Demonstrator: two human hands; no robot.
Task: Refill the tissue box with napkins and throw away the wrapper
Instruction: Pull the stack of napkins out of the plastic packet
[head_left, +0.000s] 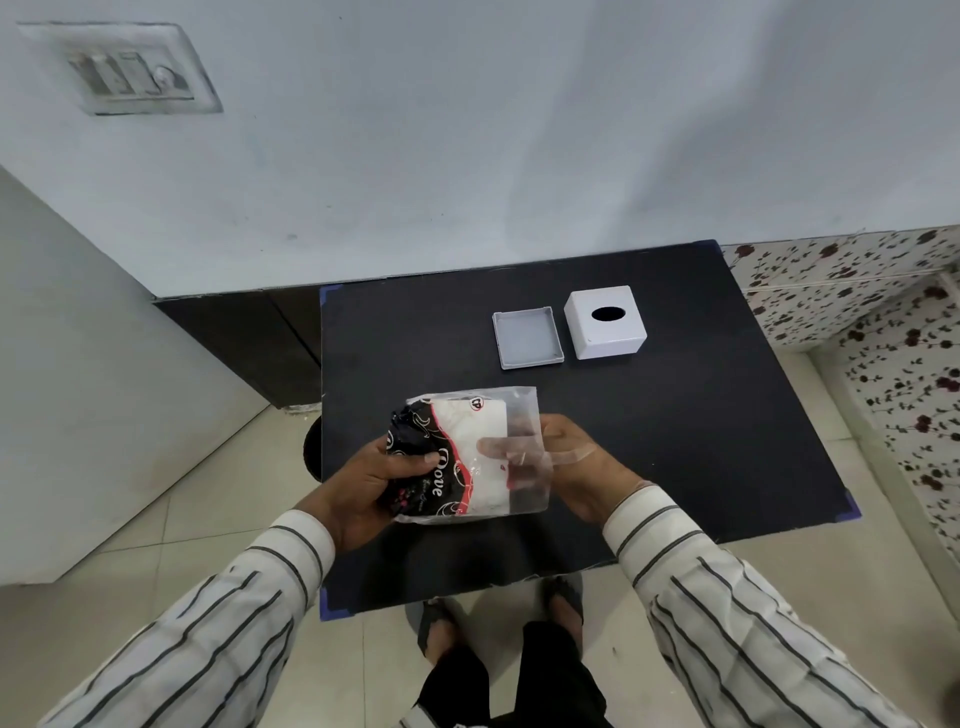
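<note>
While both hands work above the near half of the table (675, 415), the step in hand is judged to be getting the napkins out of their wrapper; nothing has yet gone into the box.

Left hand (374, 483): closed round the printed, dark end of the pack (457, 457), thumb across the top face and fingers beneath. Grip firm, holding the pack clear of the table.

Right hand (566, 457): at the clear, open end of the wrapper (524, 441), fingers seen through the film. They appear to be inside or pinching the loose plastic; which of the two cannot be told. The hand is partly closed on the film, not on the napkins (488, 431).

Napkins: a white stack inside the wrapper, lying toward the printed end, with an empty sleeve of film standing past them on the right-hand side.

Farther back on the table, beyond the pack: the base (527, 338), a shallow grey tray, open side up and empty. Just beside it, to its right and not touching, sits the cover (605, 325), white, with an oval slot on top.

Next move, as judged: the right hand must reach deeper and draw the stack out whole while the left holds the wrapper back. The film is slack and slippery, so loose sheets may fan out. The stack then belongs in the base, with the cover over it, and the wrapper goes to waste. No bin is in view.
</note>
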